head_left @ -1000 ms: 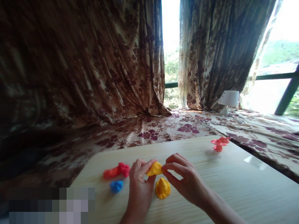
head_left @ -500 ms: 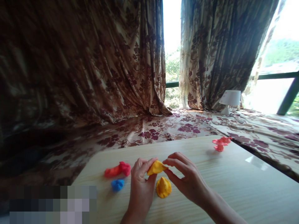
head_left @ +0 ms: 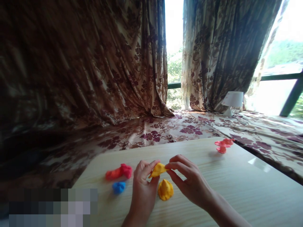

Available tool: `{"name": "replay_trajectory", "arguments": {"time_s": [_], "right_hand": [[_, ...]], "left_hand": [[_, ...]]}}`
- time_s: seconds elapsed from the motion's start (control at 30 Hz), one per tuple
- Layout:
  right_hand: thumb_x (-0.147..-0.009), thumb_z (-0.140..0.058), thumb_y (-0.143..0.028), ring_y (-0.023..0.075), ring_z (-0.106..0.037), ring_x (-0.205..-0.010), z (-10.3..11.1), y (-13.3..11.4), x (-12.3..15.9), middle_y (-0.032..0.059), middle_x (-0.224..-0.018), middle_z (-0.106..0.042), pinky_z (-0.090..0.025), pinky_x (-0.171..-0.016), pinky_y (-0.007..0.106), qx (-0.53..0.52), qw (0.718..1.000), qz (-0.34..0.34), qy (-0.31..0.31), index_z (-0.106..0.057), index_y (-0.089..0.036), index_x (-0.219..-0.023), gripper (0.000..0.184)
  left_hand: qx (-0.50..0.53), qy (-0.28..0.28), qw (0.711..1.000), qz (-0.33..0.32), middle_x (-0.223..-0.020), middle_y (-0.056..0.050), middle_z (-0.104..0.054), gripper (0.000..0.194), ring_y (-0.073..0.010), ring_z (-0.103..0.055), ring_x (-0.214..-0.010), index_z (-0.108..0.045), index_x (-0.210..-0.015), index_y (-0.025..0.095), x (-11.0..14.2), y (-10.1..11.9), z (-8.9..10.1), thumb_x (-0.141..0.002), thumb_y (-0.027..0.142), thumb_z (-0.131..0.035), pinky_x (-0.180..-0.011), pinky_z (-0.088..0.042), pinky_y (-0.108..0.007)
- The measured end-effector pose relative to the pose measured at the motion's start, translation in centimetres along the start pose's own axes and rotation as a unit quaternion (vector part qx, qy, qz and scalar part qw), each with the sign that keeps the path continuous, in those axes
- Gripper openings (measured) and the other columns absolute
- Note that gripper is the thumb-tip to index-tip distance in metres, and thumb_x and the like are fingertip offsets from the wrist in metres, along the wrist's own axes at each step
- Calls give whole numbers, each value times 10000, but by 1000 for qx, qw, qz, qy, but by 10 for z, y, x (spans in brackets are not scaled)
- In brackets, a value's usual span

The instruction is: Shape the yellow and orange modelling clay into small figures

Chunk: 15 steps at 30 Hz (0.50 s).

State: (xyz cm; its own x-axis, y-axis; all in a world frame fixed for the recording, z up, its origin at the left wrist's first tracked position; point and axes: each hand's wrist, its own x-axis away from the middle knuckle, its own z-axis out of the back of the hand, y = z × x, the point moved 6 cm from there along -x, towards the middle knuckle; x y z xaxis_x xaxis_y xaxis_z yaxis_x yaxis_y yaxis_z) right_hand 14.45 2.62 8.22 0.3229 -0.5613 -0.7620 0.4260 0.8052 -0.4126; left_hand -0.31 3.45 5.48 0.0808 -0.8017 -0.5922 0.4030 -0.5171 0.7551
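Over a pale wood table (head_left: 239,179), a person's two bare hands meet around a yellow piece (head_left: 157,170), held above the tabletop toward the far edge. The left hand (head_left: 144,181) rises almost straight from the near side, its wrist upright and fingers bent inward; the right hand (head_left: 186,172) reaches in on a slant, its forearm crossing from the lower right, back of the hand raised. Pale tabletop stretches widely from the right forearm to the right edge, and a narrower band lies between the fingers and the far edge. On the left, room is tighter: a red roll (head_left: 118,172) lies just beside the left hand, toward the left edge, with a blue lump (head_left: 118,188) on its near side. Between the wrists, a yellow cone (head_left: 165,190) sits point up on the table, just below the yellow piece and apart from it. Near the far right corner stands a pink figure (head_left: 223,145), well apart from both hands. The left fingers and thumb are clamped on the broad end of the yellow piece. The right thumb and forefinger close together on its narrow right tip, the other right fingers curled loosely; how firmly they press cannot be told.
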Motion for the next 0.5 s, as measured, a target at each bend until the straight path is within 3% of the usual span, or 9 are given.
{"name": "replay_trajectory", "arguments": {"time_s": [0.33,0.5], "right_hand": [[-851,-528,-168,168,-565,-767,-1,5,0,61,-850,-600,-481,-667,284,7,1000,-11,-7,-630,-207,-987,174],[-850,-534,-166,163,-552,-741,1,3,0,54,-816,-598,-474,-650,283,11,1000,-4,9,-643,-202,-932,142]], "left_hand": [[-9,-18,999,31,-799,-36,-611,190,-184,-572,-801,-693,-903,212,-1,-3,-4,-757,191,-573,-751,-468,-308],[-42,-39,998,25,-819,-42,-631,238,-197,-572,-805,-668,-994,239,2,-2,-7,-775,273,-580,-786,-462,-340]]}}
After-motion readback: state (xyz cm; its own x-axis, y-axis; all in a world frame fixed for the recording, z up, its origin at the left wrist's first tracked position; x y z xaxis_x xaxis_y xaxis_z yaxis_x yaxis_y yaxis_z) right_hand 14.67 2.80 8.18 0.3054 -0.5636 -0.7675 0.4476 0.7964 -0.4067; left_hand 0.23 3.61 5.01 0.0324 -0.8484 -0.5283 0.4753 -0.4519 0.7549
